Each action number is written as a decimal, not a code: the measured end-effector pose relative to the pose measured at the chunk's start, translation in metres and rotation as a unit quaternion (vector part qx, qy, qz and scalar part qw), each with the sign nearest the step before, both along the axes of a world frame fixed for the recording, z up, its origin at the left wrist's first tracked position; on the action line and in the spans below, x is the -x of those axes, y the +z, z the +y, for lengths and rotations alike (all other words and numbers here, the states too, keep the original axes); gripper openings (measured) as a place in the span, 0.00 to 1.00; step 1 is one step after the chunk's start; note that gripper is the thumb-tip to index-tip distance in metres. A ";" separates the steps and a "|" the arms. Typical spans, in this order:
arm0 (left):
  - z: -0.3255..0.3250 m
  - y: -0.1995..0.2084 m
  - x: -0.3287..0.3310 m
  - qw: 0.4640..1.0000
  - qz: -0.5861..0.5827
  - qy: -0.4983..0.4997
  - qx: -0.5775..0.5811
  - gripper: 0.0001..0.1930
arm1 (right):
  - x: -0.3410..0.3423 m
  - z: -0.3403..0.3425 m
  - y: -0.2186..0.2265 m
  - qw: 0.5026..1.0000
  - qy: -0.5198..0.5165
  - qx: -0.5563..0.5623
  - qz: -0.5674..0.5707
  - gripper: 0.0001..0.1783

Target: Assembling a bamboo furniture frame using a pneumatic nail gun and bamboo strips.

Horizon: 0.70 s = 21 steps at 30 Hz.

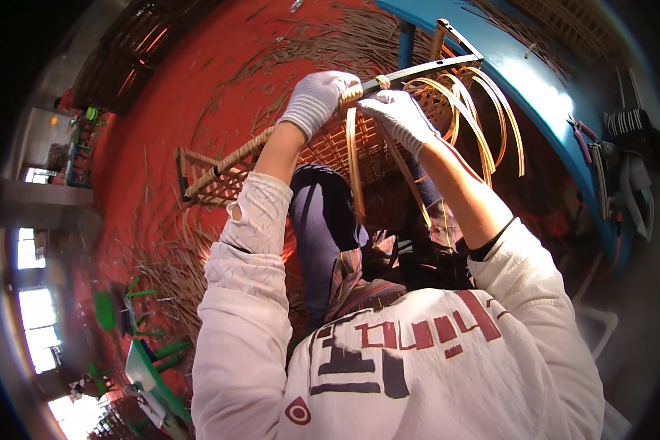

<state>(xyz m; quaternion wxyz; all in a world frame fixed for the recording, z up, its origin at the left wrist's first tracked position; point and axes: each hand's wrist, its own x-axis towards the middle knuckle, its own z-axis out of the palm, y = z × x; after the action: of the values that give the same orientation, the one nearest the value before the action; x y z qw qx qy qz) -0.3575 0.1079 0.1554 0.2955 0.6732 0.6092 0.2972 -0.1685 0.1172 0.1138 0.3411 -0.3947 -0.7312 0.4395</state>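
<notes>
A woven frame [345, 150] of cane and dark metal is held aslant in front of the knees, its far end raised to the upper right and its near end lowered to the left. Its upper rail is wrapped with pale cane along much of its length, while a stretch of dark metal bar [424, 69] is left bare toward the right corner. The wrapped part of the rail is gripped by the gloved left hand [319, 99], whose fingers are closed over it. The gloved right hand [403, 116] is set just beside it, with bent fingers brought against the rail; whether a strip is pinched between them cannot be told. A flat cane strip [355, 165] is hung down from the rail between the two hands, and more long strips [484, 110] are looped in wide arcs to the right of the right hand. A blue worktop [517, 70] is seen beyond the frame's right end, with hand tools [601, 172] placed along its edge. The red floor [154, 139] is strewn with cane scraps [345, 40].
</notes>
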 end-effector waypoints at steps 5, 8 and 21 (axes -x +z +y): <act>-0.009 0.012 0.000 0.945 -0.309 0.104 -0.023 0.14 | -0.002 -0.003 0.001 0.999 -0.005 0.031 0.006 0.18; -0.015 0.016 0.004 0.921 -0.369 0.121 -0.043 0.13 | 0.001 -0.006 0.000 0.999 -0.026 0.021 0.005 0.18; -0.027 0.010 -0.003 0.989 -0.097 0.068 -0.089 0.14 | 0.000 -0.003 -0.006 1.000 -0.015 -0.007 -0.012 0.18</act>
<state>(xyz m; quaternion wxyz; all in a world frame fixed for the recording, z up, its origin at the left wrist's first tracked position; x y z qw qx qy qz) -0.3547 0.0810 0.1651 0.2705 0.6218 0.5934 0.4337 -0.1683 0.1144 0.1079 0.3414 -0.4084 -0.7327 0.4240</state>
